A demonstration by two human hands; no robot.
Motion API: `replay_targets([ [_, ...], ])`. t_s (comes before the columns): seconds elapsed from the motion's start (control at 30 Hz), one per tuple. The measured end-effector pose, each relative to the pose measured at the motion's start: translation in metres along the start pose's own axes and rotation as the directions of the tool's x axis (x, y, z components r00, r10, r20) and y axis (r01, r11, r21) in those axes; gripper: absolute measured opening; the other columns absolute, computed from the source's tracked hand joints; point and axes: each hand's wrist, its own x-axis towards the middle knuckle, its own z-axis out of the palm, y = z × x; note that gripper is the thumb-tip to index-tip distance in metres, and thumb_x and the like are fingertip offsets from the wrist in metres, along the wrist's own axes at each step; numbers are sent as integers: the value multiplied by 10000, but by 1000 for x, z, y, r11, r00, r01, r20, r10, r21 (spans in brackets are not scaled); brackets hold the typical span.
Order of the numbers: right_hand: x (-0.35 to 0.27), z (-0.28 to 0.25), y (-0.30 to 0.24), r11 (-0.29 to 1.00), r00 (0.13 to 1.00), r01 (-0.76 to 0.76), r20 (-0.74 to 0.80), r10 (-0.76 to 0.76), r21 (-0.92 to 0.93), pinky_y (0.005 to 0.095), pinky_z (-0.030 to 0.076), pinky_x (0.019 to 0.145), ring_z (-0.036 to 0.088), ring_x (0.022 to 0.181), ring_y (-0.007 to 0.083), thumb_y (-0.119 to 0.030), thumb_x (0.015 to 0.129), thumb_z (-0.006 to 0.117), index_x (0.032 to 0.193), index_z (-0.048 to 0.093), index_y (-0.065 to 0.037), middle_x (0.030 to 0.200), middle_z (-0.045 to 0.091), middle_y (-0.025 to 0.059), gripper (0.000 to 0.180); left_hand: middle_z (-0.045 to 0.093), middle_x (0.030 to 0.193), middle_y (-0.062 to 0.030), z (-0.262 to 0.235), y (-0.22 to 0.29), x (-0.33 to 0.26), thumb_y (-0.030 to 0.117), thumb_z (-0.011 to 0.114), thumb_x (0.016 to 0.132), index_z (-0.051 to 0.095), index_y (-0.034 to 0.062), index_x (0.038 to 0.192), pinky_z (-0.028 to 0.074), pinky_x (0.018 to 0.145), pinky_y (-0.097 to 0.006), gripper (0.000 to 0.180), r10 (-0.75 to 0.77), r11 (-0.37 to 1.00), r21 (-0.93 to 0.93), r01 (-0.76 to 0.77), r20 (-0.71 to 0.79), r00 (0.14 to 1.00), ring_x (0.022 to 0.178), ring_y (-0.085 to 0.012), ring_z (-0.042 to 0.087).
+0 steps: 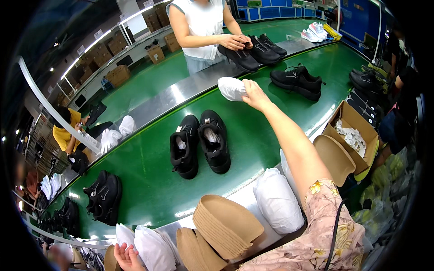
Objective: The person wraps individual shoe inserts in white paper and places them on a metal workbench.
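Stretched out over the green conveyor belt [135, 189], my right hand [256, 95] is closed around one end of a smooth white paper wad [232, 89]. My left hand [127, 256] is low at the left, palm up with its fingers apart and nothing in it. Beside it lie white paper bundles [153, 248]. Between my hands, a pair of black sneakers, a left one [185, 147] and a right one [214, 142], stands on the belt with white bits showing inside. Another pair of black sneakers [298, 82] lies to the right of the paper wad.
Stacked brown cardboard shoe inserts [226, 226] and a larger white bundle [278, 201] lie along the near ledge. An open carton [352, 135] of crumpled paper is at right. Across the belt, a person [199, 31] handles black shoes [242, 58]. More black sneakers [105, 198] sit at left.
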Motion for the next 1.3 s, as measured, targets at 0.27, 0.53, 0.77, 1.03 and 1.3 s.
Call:
replay_targets([
  [0.27,4,1,18,977,987,137,102,-121,-166,404,448,787,502,922,319,-87,638,694,1122,380,-12,982,486,148,582,514,1103,-122,9,4,7,-23,549,821,337,4,1265,479,758,-317,493,-17,999,48,20,-57,998,948,-230,552],
  [0.53,9,21,7,998,996,-69,53,68,11,456,433,828,474,1006,384,-112,654,695,1151,367,-5,1068,470,211,605,516,1108,-122,8,10,11,-22,554,818,349,-1,1255,481,753,-321,483,-24,999,29,26,-95,995,935,-230,557],
  [0.77,33,-8,-10,976,983,-170,47,178,-139,662,193,961,99,1279,531,-359,599,758,1407,70,-93,1401,77,312,1094,501,1152,-164,-7,12,20,-15,558,828,352,-29,1252,504,768,-339,471,72,980,191,-60,-57,996,947,-252,556],
  [1.03,-80,-207,-125,948,997,70,2,-74,311,368,404,913,505,1069,340,-217,771,639,1136,492,37,1164,502,213,469,496,1158,-225,2,38,4,-42,515,826,304,-34,1279,491,844,-371,499,293,942,148,-300,68,954,991,-302,553],
  [1.3,-321,-271,-166,918,913,-388,-169,372,-79,388,449,835,555,954,339,-141,694,714,1088,514,33,1030,570,183,474,494,1190,-172,12,57,-48,59,466,878,346,-16,1296,463,762,-264,441,348,937,-46,-345,124,929,982,-209,558],
])
